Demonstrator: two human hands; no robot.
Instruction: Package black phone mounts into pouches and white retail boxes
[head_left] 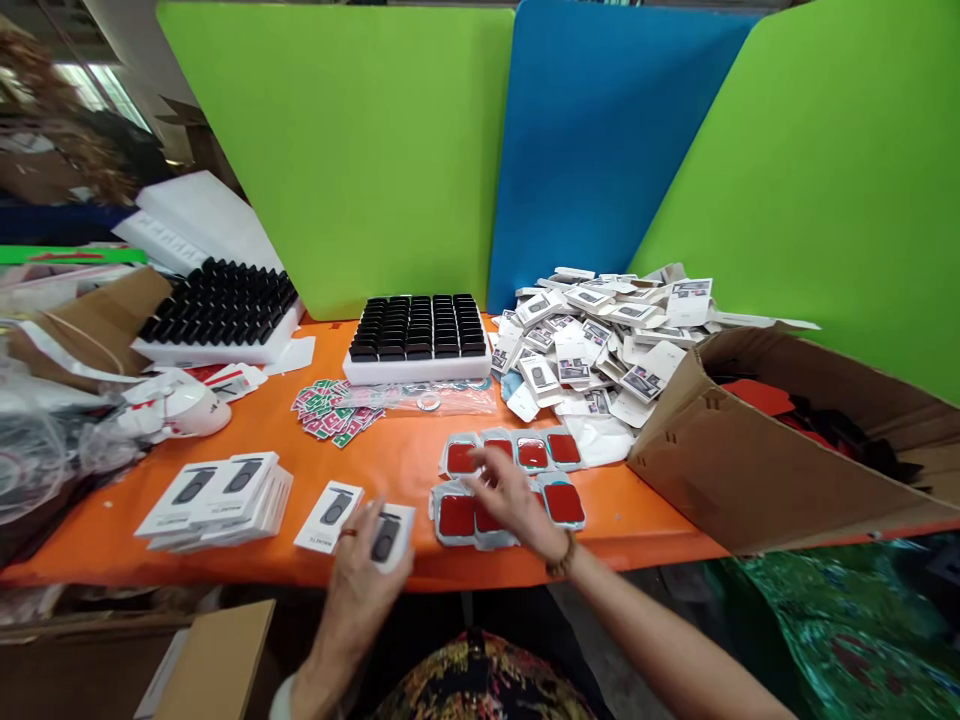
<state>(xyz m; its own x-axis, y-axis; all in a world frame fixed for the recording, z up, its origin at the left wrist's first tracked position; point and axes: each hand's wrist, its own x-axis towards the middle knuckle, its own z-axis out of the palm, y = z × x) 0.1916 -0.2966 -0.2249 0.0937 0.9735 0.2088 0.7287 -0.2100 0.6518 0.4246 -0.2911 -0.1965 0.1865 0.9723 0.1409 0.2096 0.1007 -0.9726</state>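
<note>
orange tabletop [409, 455], box [400, 528] in left hand [364, 580]

Reading "MAGNETIC" on flat-lying white box [330, 517]; apparently bearing same word, blurrier, on stacked boxes [240, 480]; showing print too small for reading on heaped cartons [574, 360], red-green cards [341, 425].

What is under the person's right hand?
Under the right hand are red square pads on the orange tabletop. It partly covers some; whatever lies fully hidden beneath it cannot be seen.
</note>
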